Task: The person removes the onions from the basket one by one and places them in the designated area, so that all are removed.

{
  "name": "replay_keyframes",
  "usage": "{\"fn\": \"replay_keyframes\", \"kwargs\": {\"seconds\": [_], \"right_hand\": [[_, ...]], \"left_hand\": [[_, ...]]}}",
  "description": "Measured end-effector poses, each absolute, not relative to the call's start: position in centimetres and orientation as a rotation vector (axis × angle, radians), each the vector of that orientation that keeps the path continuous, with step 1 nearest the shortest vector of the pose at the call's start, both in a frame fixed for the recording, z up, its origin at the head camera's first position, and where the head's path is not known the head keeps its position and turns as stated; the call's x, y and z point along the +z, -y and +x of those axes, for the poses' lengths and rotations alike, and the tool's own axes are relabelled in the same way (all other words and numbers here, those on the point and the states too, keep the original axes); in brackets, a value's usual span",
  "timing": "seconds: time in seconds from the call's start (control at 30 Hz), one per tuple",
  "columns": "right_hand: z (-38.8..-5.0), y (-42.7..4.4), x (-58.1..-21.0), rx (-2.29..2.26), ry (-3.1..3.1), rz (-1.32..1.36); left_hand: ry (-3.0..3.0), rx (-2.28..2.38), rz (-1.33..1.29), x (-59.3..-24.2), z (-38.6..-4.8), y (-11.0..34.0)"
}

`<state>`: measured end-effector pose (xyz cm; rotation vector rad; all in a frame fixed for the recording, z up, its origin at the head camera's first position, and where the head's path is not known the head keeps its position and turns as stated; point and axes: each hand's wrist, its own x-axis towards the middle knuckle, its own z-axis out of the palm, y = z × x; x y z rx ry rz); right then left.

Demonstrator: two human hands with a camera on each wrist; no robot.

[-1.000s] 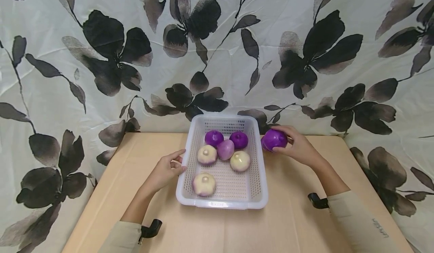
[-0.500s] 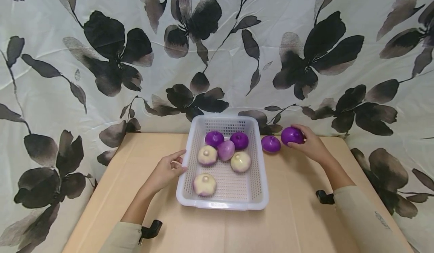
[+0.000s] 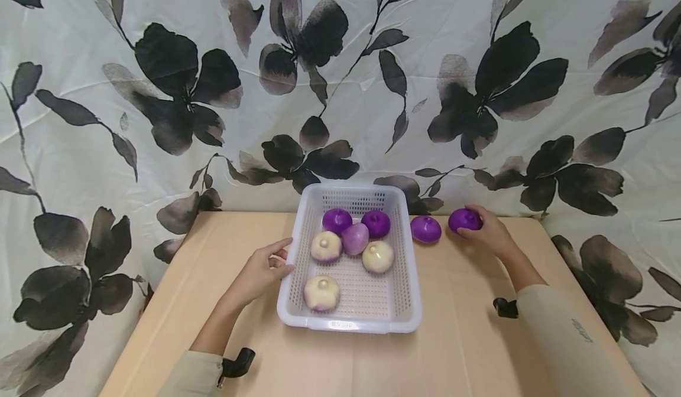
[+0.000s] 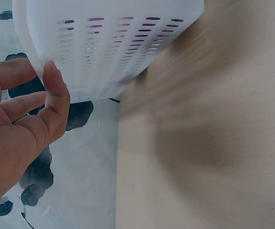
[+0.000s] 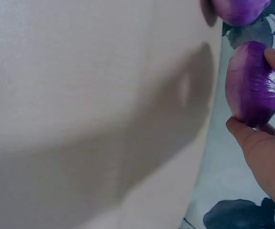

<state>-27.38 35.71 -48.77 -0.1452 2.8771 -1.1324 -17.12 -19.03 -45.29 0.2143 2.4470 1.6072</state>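
The right hand (image 3: 489, 231) holds a purple onion (image 3: 464, 220) between thumb and fingers at the table's back right; in the right wrist view the same onion (image 5: 252, 86) sits in the grasp of the hand (image 5: 271, 157). Another purple onion (image 3: 425, 229) lies between it and the white basket (image 3: 284, 302). At the basket's left rim is the left hand (image 3: 260, 272), its thumb and fingertips touching the rim; the left wrist view shows this hand (image 4: 27, 114) against the basket wall (image 4: 99, 52). Inside are two dark purple onions (image 3: 337, 221) (image 3: 375, 224), a lighter purple one (image 3: 355, 238) and several pale ones (image 3: 321, 293).
A light wooden-coloured table (image 3: 452, 338) lies under everything. Behind it and down both sides hangs a white cloth (image 3: 383, 113) with dark flowers. Black wrist devices (image 3: 238, 363) (image 3: 505, 308) sit at both sleeves.
The right hand has carried its onion rightward from beside the other purple onion, then lowered it slightly, uncovering that other onion. The left hand and basket have stayed in place.
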Motion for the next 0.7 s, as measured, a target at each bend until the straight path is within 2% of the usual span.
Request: {"fn": "replay_keyframes", "kwargs": {"seconds": [0.7], "right_hand": [[-26.9,-35.6,-50.7,-1.019,-2.836,0.056]], "left_hand": [[-2.444,1.597,0.233,-45.4,-17.0,19.3]]}}
